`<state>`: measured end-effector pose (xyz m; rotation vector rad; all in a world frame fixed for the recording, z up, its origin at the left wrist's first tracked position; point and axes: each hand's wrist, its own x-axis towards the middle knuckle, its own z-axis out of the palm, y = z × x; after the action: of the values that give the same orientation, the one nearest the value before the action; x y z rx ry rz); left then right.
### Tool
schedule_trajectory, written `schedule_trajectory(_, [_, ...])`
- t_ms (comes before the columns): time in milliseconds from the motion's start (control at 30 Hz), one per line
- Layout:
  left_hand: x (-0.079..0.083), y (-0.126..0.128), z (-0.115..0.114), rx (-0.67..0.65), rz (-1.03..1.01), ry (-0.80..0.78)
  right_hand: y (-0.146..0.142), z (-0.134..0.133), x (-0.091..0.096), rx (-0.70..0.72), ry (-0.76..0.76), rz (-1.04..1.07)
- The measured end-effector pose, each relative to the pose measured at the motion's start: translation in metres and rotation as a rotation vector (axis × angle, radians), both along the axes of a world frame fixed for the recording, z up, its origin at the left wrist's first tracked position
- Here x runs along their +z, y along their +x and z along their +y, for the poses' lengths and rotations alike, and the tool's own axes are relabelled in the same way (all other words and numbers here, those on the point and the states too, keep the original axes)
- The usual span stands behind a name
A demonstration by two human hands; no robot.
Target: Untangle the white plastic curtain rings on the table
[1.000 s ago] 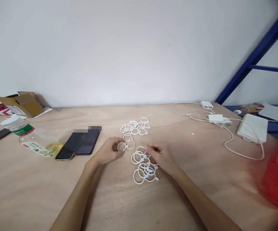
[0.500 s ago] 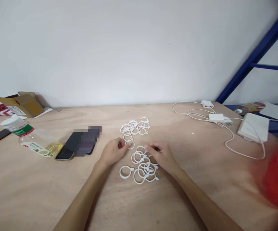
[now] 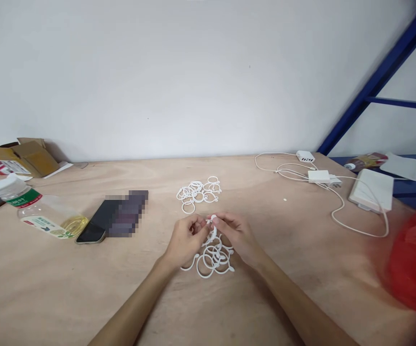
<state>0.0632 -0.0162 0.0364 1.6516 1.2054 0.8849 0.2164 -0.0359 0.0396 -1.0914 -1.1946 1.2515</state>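
My two hands meet over the near pile of white rings (image 3: 215, 257), thin plastic hoops with a small round tab on each. Thumb and fingers of my right hand (image 3: 239, 238) pinch a white ring (image 3: 214, 231) by its tabbed end, and the ring hangs edge-on. My left hand (image 3: 188, 240) is closed at the same ring from the other side; its fingertips partly cover it. One loose ring (image 3: 189, 265) lies half hidden under my left wrist. Farther back sits a second pile of white rings (image 3: 197, 192).
To the left lie a phone (image 3: 91, 233), a tilted clear bottle (image 3: 38, 211) with yellow liquid, and an open cardboard box (image 3: 35, 156). At right are a white charger (image 3: 318, 176) with cables, a white box (image 3: 372, 190) and a red plastic bag (image 3: 415, 259).
My left hand has left the far pile and come right and nearer, joining my right hand. A ring from the near pile is now lifted between them. The view has shifted slightly right.
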Motion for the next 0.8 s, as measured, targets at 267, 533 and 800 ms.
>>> schedule_trajectory(267, [0.009,0.009,-0.014,-0.069,-0.078,0.069,0.003,-0.001,-0.001,-0.042,-0.008,0.075])
schedule_trajectory(533, [0.009,0.01,-0.015,-0.188,-0.288,-0.144,0.004,0.0,-0.004,-0.036,-0.003,0.095])
schedule_trajectory(800, [0.007,0.005,-0.011,-0.165,-0.163,-0.052,0.004,0.001,-0.005,-0.029,0.013,0.017])
